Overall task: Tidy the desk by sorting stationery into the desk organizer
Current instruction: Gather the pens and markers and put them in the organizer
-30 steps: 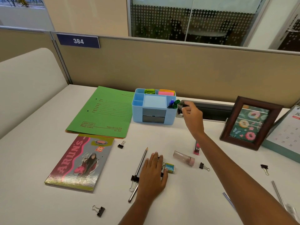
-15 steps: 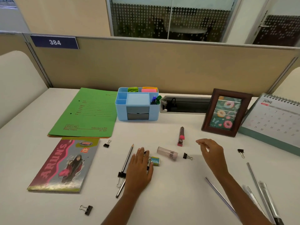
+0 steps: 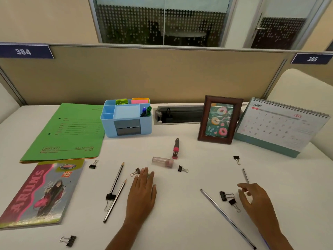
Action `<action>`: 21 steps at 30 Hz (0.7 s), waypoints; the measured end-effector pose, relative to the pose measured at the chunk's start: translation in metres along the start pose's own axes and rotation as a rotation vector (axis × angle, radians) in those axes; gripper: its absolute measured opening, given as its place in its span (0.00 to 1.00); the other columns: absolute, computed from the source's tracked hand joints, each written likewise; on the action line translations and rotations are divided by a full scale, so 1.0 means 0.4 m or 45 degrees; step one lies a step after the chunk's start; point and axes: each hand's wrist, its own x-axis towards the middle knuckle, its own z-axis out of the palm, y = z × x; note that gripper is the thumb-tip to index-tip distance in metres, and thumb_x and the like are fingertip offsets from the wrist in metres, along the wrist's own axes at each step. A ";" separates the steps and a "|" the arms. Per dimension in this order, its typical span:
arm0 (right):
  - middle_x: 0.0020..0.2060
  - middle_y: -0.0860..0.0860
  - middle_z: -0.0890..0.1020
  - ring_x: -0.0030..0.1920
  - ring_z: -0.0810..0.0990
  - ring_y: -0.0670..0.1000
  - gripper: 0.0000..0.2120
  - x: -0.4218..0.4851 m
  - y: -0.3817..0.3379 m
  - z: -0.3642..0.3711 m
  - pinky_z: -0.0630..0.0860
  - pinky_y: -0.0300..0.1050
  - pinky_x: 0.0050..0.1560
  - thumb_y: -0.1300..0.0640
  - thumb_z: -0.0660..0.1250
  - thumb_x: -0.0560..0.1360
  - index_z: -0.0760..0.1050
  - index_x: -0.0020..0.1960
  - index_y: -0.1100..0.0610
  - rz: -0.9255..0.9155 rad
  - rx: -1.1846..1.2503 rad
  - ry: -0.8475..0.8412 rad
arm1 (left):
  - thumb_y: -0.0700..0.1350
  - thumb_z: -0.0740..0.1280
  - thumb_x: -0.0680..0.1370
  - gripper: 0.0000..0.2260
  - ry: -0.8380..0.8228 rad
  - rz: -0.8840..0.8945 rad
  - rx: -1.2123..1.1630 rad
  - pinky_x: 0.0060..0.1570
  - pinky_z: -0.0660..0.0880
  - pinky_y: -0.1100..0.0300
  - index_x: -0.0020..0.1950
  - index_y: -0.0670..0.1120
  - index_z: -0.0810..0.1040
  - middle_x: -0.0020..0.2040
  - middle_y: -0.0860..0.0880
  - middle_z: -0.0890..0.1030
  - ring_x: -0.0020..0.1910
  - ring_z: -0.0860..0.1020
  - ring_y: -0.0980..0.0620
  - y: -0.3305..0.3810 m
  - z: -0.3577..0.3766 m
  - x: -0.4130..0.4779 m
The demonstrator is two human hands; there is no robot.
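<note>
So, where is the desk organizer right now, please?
Head view: the desk organizer stands back left of centre, between the green folder and the cable slot.

Head-worn, forward-down, seemingly near desk [image 3: 180,222]

- We are in an office cubicle: a tan partition [image 3: 144,78] carries plate 384 [image 3: 24,51] and plate 385 [image 3: 311,59].
- We see a white desk [image 3: 180,204] with a cable slot [image 3: 178,115], a desk calendar [image 3: 281,125] and a green file folder [image 3: 68,132].
- Beyond it we see dotted glass [image 3: 162,20].
</note>
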 end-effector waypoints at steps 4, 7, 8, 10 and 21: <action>0.39 0.51 0.74 0.39 0.74 0.55 0.12 -0.021 0.015 0.013 0.70 0.43 0.39 0.70 0.72 0.65 0.79 0.48 0.61 0.079 -0.019 -0.039 | 0.50 0.41 0.82 0.21 0.012 0.060 0.007 0.64 0.60 0.54 0.62 0.42 0.68 0.61 0.38 0.77 0.63 0.72 0.42 0.043 0.015 0.000; 0.38 0.52 0.73 0.37 0.74 0.54 0.12 -0.022 0.024 0.029 0.70 0.39 0.41 0.71 0.71 0.65 0.79 0.47 0.63 0.027 -0.067 -0.047 | 0.50 0.40 0.82 0.21 -0.002 0.073 -0.005 0.62 0.61 0.53 0.62 0.43 0.68 0.60 0.39 0.78 0.62 0.73 0.42 0.071 0.022 -0.005; 0.37 0.53 0.74 0.36 0.74 0.53 0.10 -0.020 0.025 0.031 0.68 0.36 0.41 0.70 0.69 0.67 0.79 0.47 0.63 -0.010 -0.071 -0.048 | 0.50 0.40 0.82 0.21 -0.009 0.075 -0.017 0.62 0.62 0.53 0.62 0.43 0.68 0.61 0.39 0.78 0.62 0.74 0.42 0.078 0.024 -0.006; 0.35 0.53 0.75 0.35 0.72 0.51 0.09 -0.010 0.019 0.031 0.69 0.38 0.41 0.66 0.65 0.67 0.79 0.46 0.63 -0.055 -0.070 -0.061 | 0.50 0.41 0.82 0.21 -0.019 0.085 -0.038 0.62 0.62 0.54 0.63 0.43 0.68 0.61 0.39 0.77 0.62 0.74 0.43 0.096 0.025 -0.007; 0.46 0.53 0.75 0.39 0.77 0.50 0.11 0.136 -0.155 -0.072 0.74 0.25 0.35 0.67 0.66 0.73 0.76 0.55 0.63 -0.108 0.351 0.065 | 0.50 0.55 0.78 0.17 -0.149 0.214 -0.535 0.59 0.64 0.70 0.66 0.49 0.69 0.61 0.51 0.77 0.61 0.70 0.59 0.300 0.014 0.001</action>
